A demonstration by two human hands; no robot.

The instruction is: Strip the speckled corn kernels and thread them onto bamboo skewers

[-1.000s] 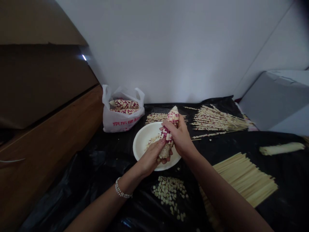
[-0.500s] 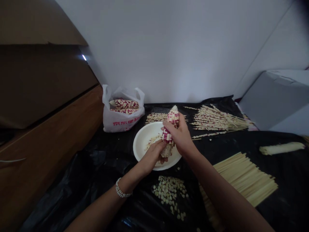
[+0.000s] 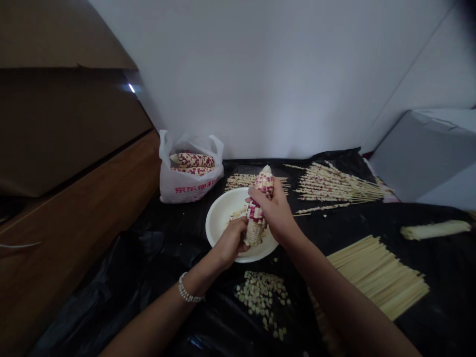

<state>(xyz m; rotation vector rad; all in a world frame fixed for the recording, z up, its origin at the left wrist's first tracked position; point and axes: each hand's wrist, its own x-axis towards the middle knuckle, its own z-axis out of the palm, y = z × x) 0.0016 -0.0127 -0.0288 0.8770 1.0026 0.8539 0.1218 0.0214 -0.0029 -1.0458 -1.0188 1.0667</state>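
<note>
Two hands grip one corn cob (image 3: pixel 256 213).

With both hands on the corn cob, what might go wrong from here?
The corn cob is tilted over the bowl, so loosened kernels might bounce past the rim. With the left hand at its pale lower end, it could twist in the right hand. The nearby kernel pile sits uncontained and might get brushed by a forearm.

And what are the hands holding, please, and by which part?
A speckled purple and white corn cob: the right hand grips its middle, the left hand its lower end.
</note>
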